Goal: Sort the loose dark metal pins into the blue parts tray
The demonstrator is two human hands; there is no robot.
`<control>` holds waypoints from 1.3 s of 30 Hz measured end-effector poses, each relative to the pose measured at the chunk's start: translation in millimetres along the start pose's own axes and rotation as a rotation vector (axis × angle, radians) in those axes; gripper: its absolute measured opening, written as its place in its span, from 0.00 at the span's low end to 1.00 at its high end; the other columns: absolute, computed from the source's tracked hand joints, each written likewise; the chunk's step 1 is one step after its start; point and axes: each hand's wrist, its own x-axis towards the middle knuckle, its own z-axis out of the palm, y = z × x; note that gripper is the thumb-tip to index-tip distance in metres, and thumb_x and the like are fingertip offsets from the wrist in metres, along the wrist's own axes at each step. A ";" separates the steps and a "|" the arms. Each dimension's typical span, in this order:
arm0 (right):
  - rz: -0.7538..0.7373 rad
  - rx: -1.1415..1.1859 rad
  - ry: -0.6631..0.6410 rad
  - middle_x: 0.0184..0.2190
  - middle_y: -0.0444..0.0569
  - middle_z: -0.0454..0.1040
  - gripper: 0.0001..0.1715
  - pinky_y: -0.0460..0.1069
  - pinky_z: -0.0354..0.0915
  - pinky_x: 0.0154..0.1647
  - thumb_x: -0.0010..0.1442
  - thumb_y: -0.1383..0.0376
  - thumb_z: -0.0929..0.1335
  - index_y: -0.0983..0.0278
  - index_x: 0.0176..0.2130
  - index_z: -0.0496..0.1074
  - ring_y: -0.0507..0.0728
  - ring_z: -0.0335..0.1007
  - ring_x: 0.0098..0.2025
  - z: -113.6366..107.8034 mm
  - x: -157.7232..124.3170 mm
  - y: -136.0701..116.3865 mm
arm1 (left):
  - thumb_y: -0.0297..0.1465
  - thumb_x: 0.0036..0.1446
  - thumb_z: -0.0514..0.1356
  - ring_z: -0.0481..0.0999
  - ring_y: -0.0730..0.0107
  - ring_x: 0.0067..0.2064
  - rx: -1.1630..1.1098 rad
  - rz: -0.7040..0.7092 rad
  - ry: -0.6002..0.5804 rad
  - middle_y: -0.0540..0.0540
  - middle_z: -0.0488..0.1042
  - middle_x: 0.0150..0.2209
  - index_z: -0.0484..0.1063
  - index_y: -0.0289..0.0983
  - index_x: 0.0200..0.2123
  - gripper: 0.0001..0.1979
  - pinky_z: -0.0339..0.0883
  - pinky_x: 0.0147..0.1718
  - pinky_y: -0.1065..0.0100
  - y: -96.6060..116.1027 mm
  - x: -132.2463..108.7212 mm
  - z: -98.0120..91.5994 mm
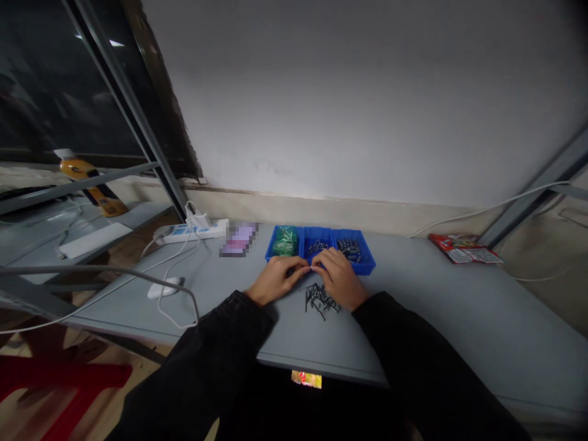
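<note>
Gripping tiny, indistinct piece (312, 266) in pinched fingers (326, 259) of left hand (274, 278) and right hand (340, 278). Held beside blue tray (367, 267), near loose dark pins (318, 296) on bench (303, 343).

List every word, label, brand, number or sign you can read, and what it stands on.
No text is readable.
Red packet: print too small and blurred.
Power strip: blue markings, too small.
Purple-pink item: pixelated.
Bright patch below the table edge: too blurred.

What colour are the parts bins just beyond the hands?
Blue; the bins show in the head view.
</note>
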 end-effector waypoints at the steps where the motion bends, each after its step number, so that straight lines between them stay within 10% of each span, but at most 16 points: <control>1: 0.005 -0.012 -0.002 0.35 0.49 0.72 0.11 0.55 0.59 0.45 0.71 0.67 0.61 0.62 0.36 0.68 0.59 0.63 0.41 0.1 -0.1 0.6 | 0.34 0.68 0.58 0.75 0.71 0.33 0.006 -0.001 -0.006 0.47 0.79 0.34 0.77 0.35 0.40 0.10 0.66 0.36 0.69 0.2 -0.1 0.3; 15: 0.024 -0.065 0.004 0.35 0.49 0.72 0.11 0.56 0.56 0.44 0.71 0.67 0.60 0.62 0.36 0.66 0.59 0.62 0.41 -1.7 0.2 -1.1 | 0.36 0.69 0.56 0.73 0.71 0.32 0.006 -0.008 -0.003 0.48 0.77 0.31 0.76 0.34 0.41 0.12 0.64 0.34 0.69 -0.7 -0.2 0.5; 30: 0.016 -0.157 0.289 0.38 0.49 0.75 0.08 0.58 0.57 0.47 0.69 0.66 0.63 0.61 0.38 0.72 0.61 0.65 0.44 -14.7 0.7 12.0 | 0.36 0.69 0.56 0.68 0.74 0.27 0.014 -0.057 0.079 0.49 0.75 0.28 0.76 0.34 0.38 0.13 0.60 0.30 0.71 0.3 0.7 -2.4; 34: 0.139 -0.184 0.512 0.39 0.51 0.75 0.08 0.59 0.57 0.49 0.68 0.65 0.64 0.61 0.40 0.73 0.62 0.65 0.44 -18.1 1.4 11.3 | 0.36 0.68 0.57 0.65 0.75 0.23 0.053 -0.065 -0.055 0.53 0.69 0.21 0.77 0.35 0.38 0.12 0.57 0.27 0.71 -2.5 0.4 -2.0; 39: 0.212 -0.267 0.407 0.44 0.52 0.74 0.11 0.59 0.56 0.48 0.69 0.63 0.64 0.59 0.47 0.73 0.63 0.64 0.47 -13.3 3.3 10.2 | 0.36 0.66 0.58 0.64 0.74 0.21 0.089 -0.044 -0.200 0.52 0.69 0.20 0.79 0.36 0.37 0.12 0.55 0.24 0.71 -7.0 -1.0 1.7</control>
